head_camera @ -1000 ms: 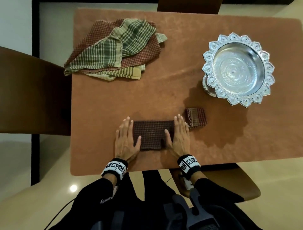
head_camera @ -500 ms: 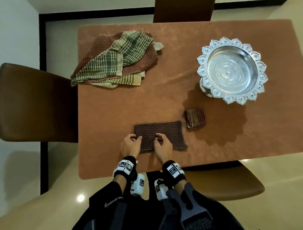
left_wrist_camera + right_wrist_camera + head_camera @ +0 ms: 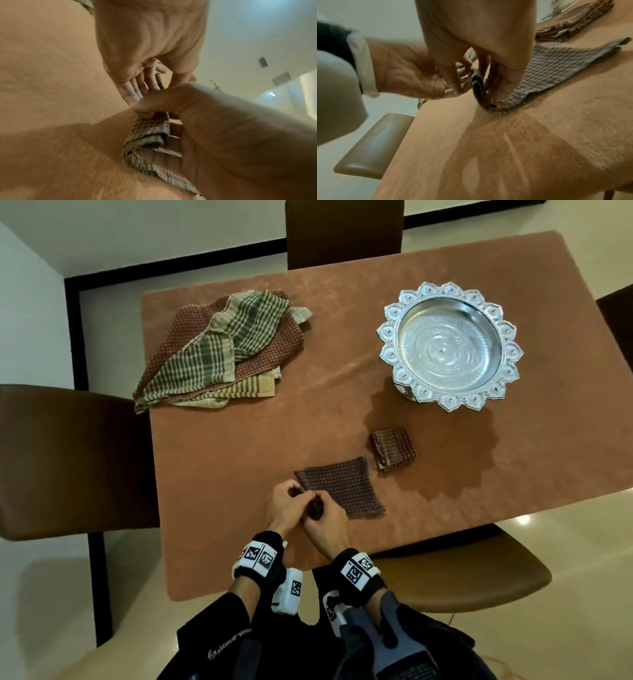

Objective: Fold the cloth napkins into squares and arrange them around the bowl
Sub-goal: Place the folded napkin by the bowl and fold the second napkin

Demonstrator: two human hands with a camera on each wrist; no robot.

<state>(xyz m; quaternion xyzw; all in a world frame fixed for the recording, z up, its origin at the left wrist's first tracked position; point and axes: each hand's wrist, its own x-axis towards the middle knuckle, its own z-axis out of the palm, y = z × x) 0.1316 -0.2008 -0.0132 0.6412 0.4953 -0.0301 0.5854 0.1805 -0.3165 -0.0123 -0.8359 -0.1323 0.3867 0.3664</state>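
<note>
Left hand (image 3: 287, 505): fingers curled, pinching the near-left corner of the dark napkin (image 3: 342, 489).
Right hand (image 3: 325, 522): touching the left, pinching the same corner, which is lifted.
Dark napkin: folded, otherwise flat on the table (image 3: 342, 371), near its front edge.
Small square (image 3: 393, 448): folded, just beyond the napkin, between it and the bowl (image 3: 449, 344).
Pile (image 3: 219, 350): unfolded napkins, far left.
</note>
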